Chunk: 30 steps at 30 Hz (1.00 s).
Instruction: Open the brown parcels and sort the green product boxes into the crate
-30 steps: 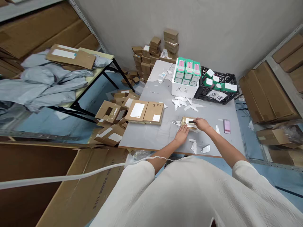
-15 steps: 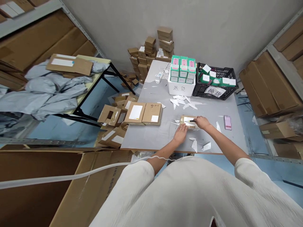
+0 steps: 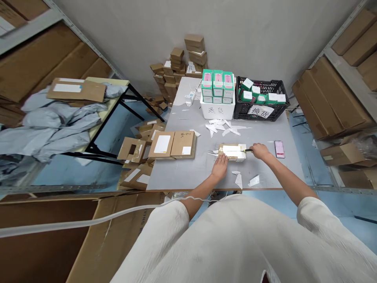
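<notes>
On the grey table a small cardboard box [image 3: 222, 148] with a white label on top lies in front of me. My left hand [image 3: 219, 167] rests on its near left edge, fingers stretched out. In my right hand [image 3: 259, 151] is a dark-handled utility knife [image 3: 249, 150], its tip over the right part of the label. White paper scraps [image 3: 218, 126] lie beyond the box, and a torn piece [image 3: 238, 181] is on the near side. To the right sits a phone [image 3: 279, 149] with a pink screen.
Two flat cardboard boxes [image 3: 184, 143] lie at the table's left. A white bin [image 3: 217, 111] of green-and-pink boxes and a black crate [image 3: 272, 114] stand at the back. Cardboard boxes [image 3: 194, 45] pile up by the wall. A white cable [image 3: 88, 223] crosses at the lower left.
My right hand has drawn the knife rightward along the label, away from my left hand. Its blade now shows over the label's right part. The whole view has shifted slightly.
</notes>
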Each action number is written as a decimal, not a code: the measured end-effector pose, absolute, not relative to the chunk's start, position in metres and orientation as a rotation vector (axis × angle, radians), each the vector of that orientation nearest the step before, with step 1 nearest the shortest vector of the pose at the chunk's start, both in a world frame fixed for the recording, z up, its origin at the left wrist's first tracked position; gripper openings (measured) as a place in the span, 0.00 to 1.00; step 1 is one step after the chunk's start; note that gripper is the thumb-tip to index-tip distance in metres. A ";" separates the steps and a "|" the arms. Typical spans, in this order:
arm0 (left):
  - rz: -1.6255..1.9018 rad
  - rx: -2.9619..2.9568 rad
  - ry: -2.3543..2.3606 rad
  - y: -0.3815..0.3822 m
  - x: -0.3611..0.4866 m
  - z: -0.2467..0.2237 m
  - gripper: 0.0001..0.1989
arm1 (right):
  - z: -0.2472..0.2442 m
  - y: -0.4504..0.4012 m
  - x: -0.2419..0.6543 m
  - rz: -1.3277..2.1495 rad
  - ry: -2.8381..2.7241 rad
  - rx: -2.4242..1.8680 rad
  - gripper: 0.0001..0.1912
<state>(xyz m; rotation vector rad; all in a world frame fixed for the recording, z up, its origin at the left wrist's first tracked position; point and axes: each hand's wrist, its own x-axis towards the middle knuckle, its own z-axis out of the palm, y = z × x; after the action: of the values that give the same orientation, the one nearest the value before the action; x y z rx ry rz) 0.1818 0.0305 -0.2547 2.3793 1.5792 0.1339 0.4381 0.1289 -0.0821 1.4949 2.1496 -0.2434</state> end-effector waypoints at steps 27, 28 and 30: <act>-0.127 2.337 1.474 0.108 0.254 -0.204 0.28 | -0.137 0.109 0.537 -0.829 2.219 1.842 0.20; -0.134 2.328 1.479 0.109 0.255 -0.204 0.30 | -0.138 0.109 0.537 -0.847 2.219 1.846 0.20; -0.151 2.310 1.488 0.110 0.257 -0.204 0.33 | -0.139 0.109 0.537 -0.890 2.208 1.855 0.20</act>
<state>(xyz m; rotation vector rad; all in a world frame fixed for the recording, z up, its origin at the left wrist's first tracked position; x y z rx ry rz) 0.2566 0.1104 -0.2039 2.3100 1.4885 -0.1508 0.5367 0.1093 -0.1390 1.8549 2.2084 -0.8895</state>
